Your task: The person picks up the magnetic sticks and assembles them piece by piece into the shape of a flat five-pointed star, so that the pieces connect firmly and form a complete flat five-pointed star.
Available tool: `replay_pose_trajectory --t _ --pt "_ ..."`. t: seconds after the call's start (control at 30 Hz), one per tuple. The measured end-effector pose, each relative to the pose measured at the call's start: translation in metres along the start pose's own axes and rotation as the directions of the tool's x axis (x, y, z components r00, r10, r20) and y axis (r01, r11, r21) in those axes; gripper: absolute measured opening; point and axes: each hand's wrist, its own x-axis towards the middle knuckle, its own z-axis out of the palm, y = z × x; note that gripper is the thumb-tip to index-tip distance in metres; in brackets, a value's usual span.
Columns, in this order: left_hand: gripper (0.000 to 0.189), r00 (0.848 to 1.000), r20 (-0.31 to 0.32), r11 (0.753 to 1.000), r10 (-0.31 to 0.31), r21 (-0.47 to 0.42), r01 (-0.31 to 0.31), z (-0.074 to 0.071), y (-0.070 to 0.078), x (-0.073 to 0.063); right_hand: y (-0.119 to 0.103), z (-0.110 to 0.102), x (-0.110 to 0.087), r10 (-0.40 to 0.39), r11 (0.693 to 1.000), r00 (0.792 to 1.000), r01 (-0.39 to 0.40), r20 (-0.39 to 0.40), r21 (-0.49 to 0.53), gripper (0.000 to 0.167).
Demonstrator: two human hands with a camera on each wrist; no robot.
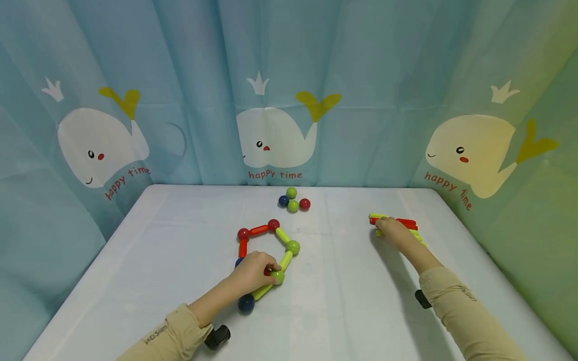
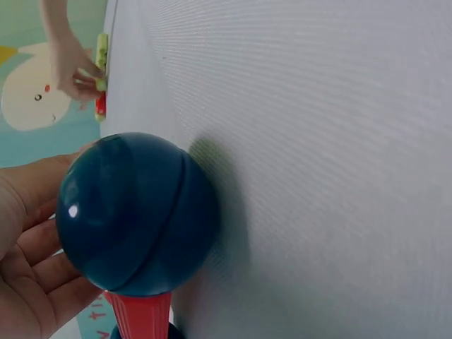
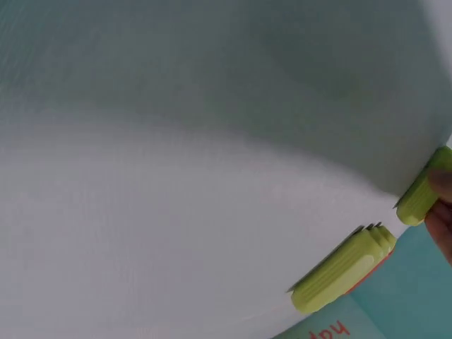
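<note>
My left hand [image 1: 255, 273] grips a green ball [image 1: 277, 277] at the near right corner of a ring of balls and sticks. A bit of red shows between its fingers. Large in the left wrist view is a blue ball [image 2: 138, 212] with a red stick [image 2: 141, 314] joined to it, the hand behind. The ring also has red balls [image 1: 273, 224], red sticks [image 1: 259, 230] and green sticks [image 1: 283, 235]. Over to the right, my right hand [image 1: 392, 233] pinches a green stick [image 3: 418, 201] at a pile of red and green sticks, partly hiding the pile.
Several loose balls, with a red ball [image 1: 304, 204] at their right, lie near the table's back edge. More green sticks [image 3: 342, 272] lie beside the right hand. A blue curtain [image 1: 379, 60] with printed whales hangs behind the white table [image 1: 334, 301].
</note>
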Motion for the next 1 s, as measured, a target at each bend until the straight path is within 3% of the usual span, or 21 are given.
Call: replay_pose_trajectory --t 0.17,0.27,0.5,0.63,0.77,1.0 --pt "0.025 1.0 0.008 0.999 -0.03 0.022 0.03 0.0 0.002 0.003 -0.002 0.0 -0.003 -0.077 0.987 0.995 0.066 -0.07 -0.146 0.013" --pt "0.025 0.999 0.015 0.999 -0.039 0.027 0.038 0.001 0.003 0.005 -0.006 -0.003 -0.003 -0.091 0.987 0.993 0.08 -0.071 -0.141 0.016" --pt "0.026 1.0 -0.01 1.0 -0.001 0.012 0.001 0.002 0.0 0.005 -0.031 -0.002 0.0 -0.077 0.99 0.981 0.097 -0.18 0.103 0.021" --pt "0.028 1.0 -0.031 1.0 0.001 0.008 -0.001 0.004 0.0 0.005 -0.053 0.0 0.004 -0.08 0.961 0.975 0.131 -0.208 0.244 0.024" --pt "0.028 0.999 -0.034 1.0 -0.01 0.001 0.01 0.005 0.001 0.005 -0.071 0.003 0.003 -0.084 0.934 0.972 0.153 -0.217 0.322 0.024" --pt "0.027 0.999 -0.046 1.0 -0.014 -0.018 0.013 0.005 0.002 0.005 -0.097 0.001 0.001 -0.063 0.877 0.986 0.13 -0.157 0.463 0.017"
